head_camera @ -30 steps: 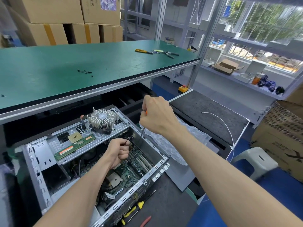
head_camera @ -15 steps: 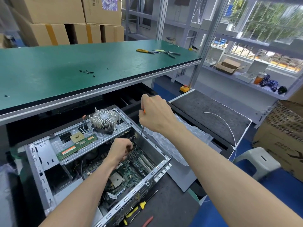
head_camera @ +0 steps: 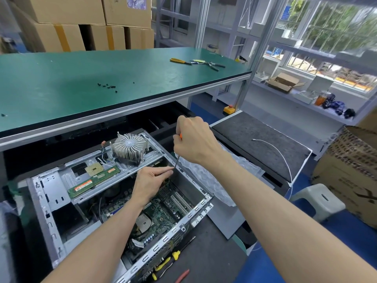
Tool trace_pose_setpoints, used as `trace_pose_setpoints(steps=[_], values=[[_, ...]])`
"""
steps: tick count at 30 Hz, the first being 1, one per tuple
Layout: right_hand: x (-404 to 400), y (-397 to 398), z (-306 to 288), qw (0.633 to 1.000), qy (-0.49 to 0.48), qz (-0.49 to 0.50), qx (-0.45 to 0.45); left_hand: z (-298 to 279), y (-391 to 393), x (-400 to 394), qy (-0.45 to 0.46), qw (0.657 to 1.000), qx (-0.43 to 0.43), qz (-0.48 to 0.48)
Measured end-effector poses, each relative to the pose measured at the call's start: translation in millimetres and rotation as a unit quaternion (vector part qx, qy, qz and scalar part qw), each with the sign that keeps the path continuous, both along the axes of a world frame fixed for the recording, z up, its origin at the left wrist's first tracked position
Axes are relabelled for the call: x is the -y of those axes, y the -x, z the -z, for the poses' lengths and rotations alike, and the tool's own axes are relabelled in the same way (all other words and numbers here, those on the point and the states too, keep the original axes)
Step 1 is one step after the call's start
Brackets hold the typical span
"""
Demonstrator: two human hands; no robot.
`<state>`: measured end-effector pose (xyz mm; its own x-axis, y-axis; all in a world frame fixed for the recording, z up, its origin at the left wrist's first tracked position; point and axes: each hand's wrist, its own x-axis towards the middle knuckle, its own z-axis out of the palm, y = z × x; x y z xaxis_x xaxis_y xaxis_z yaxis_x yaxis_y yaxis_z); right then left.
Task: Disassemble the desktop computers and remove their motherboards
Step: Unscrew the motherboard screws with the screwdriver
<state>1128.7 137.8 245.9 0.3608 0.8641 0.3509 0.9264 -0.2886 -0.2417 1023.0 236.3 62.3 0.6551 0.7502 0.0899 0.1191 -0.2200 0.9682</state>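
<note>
Both bare forearms are reaching forward and down from the bottom edge of the view. The right hand (head_camera: pixel 193 139) is riding higher, its fingers curling into a closed fist-like grip, knuckles turned up, wrist bending slightly downward. The left hand (head_camera: pixel 151 180) is sitting lower and to the left, its back facing the camera, with the index finger and thumb stretching out toward the right; they seem to be pinching together at their tips, though the view is too small to be sure. The two hands are staying apart.
</note>
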Motion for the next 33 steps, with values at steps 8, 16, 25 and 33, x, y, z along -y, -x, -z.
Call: trace_pose_setpoints(steps=[8, 16, 25, 33], values=[[-2, 4, -2, 1.0, -0.002, -0.005, 0.012, 2, -2, -1, -0.013, 1.0, -0.018, 0.003], [-1, 2, -1, 1.0, -0.007, -0.005, 0.006, 3, -2, -2, -0.009, 1.0, -0.022, -0.001], [-8, -1, -5, 0.999, 0.024, 0.023, 0.017, 4, -1, -2, -0.031, 0.999, -0.027, -0.003], [-18, -10, -24, 0.988, 0.147, -0.03, 0.024, 6, -4, -3, -0.063, 0.997, -0.048, -0.001]])
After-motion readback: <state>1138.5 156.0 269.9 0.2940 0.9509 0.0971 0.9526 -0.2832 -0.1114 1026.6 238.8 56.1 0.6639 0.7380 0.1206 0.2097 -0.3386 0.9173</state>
